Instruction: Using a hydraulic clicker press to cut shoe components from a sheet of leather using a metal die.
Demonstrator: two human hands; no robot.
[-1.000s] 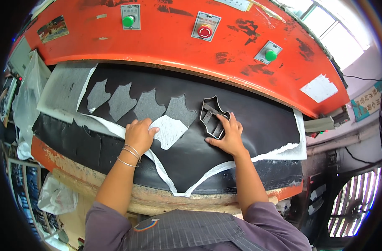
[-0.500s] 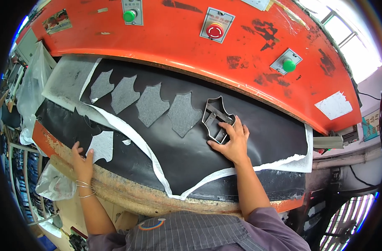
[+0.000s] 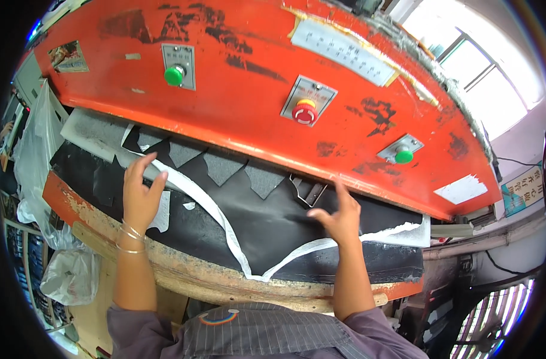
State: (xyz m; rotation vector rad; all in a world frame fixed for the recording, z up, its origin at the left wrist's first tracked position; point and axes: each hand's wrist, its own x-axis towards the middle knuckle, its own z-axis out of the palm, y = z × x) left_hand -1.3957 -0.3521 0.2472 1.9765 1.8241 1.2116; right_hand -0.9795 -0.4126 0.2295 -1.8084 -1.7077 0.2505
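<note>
My left hand is raised over the left part of the sheet, fingers apart and holding nothing. Under its wrist lies a white cut piece, partly covered. My right hand also has spread fingers with nothing in them, just right of a metal cutting die. The die rests on a black sheet with a white torn edge, its far part hidden beneath the red machine head. Left of the die runs a row of grey pointed cut-outs, their far ends also hidden.
On the red front are two green buttons and a red knob. A wooden bar runs along the table's near edge. Clear plastic bags hang at left. A white scrap lies on the black surface.
My right hand has let go of the die and spread its fingers. My left hand has lifted off the white piece and moved up and right. The red head now covers more of the sheet.
</note>
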